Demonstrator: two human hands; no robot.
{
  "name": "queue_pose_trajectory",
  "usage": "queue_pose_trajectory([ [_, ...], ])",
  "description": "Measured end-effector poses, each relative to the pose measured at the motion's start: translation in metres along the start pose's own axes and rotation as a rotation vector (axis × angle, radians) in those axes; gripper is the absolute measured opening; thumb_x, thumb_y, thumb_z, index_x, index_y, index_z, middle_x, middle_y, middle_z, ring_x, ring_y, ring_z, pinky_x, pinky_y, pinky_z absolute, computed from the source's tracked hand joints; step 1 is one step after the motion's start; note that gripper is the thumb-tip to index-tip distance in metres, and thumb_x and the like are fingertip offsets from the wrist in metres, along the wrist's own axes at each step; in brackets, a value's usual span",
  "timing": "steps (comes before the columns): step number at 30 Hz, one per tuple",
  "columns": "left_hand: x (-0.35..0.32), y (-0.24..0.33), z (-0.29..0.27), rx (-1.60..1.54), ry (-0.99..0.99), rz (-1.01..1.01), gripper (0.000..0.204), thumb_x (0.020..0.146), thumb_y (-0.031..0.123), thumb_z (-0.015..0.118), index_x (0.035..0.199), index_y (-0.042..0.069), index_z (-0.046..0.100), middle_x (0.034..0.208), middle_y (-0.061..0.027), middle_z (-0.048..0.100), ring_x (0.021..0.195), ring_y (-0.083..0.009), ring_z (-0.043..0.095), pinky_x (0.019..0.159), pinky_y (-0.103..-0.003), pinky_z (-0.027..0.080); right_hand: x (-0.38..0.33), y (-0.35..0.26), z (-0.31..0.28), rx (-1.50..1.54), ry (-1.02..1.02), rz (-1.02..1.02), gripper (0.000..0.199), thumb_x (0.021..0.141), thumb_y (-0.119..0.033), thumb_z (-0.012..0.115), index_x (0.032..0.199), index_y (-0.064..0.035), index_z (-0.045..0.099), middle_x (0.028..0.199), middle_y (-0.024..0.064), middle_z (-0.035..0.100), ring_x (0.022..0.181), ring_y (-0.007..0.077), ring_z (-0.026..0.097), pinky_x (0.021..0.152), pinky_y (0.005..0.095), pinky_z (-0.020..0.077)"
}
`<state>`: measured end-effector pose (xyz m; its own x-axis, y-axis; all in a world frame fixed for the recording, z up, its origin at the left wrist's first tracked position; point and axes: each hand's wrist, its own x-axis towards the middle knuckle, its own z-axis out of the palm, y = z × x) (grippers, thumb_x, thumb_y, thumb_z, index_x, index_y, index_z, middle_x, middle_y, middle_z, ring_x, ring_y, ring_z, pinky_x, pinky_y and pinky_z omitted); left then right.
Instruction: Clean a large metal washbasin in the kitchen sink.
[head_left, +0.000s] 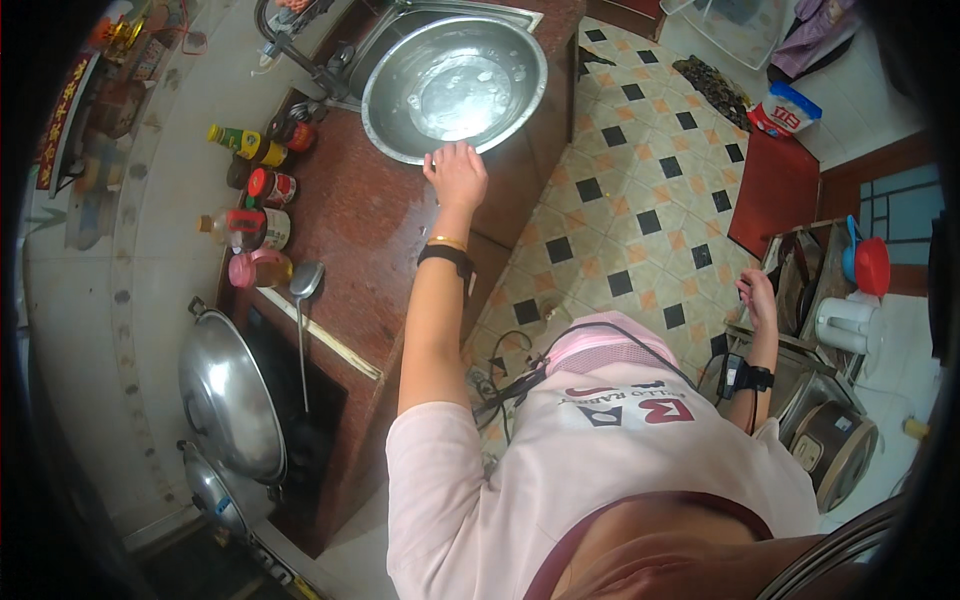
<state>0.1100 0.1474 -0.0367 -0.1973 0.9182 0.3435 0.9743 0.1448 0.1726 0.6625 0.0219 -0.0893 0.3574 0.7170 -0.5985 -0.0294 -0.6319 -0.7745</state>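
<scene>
A wide silver metal basin [525, 75] stands at the counter's edge, overlapping the sink. Shiny wet patches show on its bottom. My left hand [457, 176] reaches forward along the counter and grips the basin's near rim, the fingers curled over it. Out to the right, away from the counter, my right hand [758, 296] hangs in the air with nothing in it. Its fingers are loosely bent and apart, nearest to a rack of kitchen items [815, 275].
Left of the basin are a faucet [300, 55] and several sauce bottles and jars [262, 190]. A ladle [304, 285] lies on the red counter [365, 240] near a large lidded wok [230, 390]. A rice cooker [835, 445] and white kettle [848, 325] stand at the right.
</scene>
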Motion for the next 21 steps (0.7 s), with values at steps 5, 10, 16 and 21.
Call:
queue_pose_trajectory([
  [5,-0.001,-0.007,0.002,0.030,-0.029,-0.034,0.028,0.089,0.027,0.033,0.096,0.011,0.054,0.098,-0.0067,0.054,0.101,-0.0253,0.045,0.098,-0.047,0.023,-0.016,0.009,-0.006,-0.044,-0.157,0.008,0.015,0.084,-0.025,0.051,0.093,-0.0126,0.052,0.086,-0.0042,0.054,0.082,0.0075,0.057,0.059,0.0196,0.0351],
  [10,0.003,-0.006,0.002,0.077,-0.097,-0.042,0.031,0.090,0.029,0.030,0.096,0.011,0.053,0.101,-0.0075,0.054,0.104,-0.0263,0.045,0.099,-0.047,0.023,-0.022,0.032,-0.045,-0.052,-0.138,0.023,0.015,0.084,-0.024,0.051,0.093,-0.0113,0.053,0.085,-0.0036,0.055,0.077,0.0066,0.057,0.056,0.0165,0.0357],
  [16,0.004,-0.013,0.010,0.056,-0.064,-0.042,0.032,0.090,0.030,0.028,0.097,0.011,0.053,0.102,-0.0078,0.054,0.105,-0.0266,0.045,0.098,-0.047,0.022,-0.022,0.052,-0.064,-0.040,-0.131,0.073,0.017,0.085,-0.027,0.050,0.092,-0.0120,0.054,0.084,-0.0049,0.056,0.074,0.0053,0.057,0.057,0.0166,0.0357],
  [21,0.004,-0.010,0.009,0.049,-0.077,-0.041,0.033,0.090,0.030,0.027,0.096,0.011,0.053,0.101,-0.0081,0.054,0.104,-0.0268,0.045,0.099,-0.046,0.022,-0.013,0.065,-0.063,-0.097,-0.171,0.027,0.013,0.087,-0.027,0.050,0.091,-0.0141,0.053,0.082,-0.0060,0.055,0.071,0.0025,0.056,0.054,0.0137,0.0362],
])
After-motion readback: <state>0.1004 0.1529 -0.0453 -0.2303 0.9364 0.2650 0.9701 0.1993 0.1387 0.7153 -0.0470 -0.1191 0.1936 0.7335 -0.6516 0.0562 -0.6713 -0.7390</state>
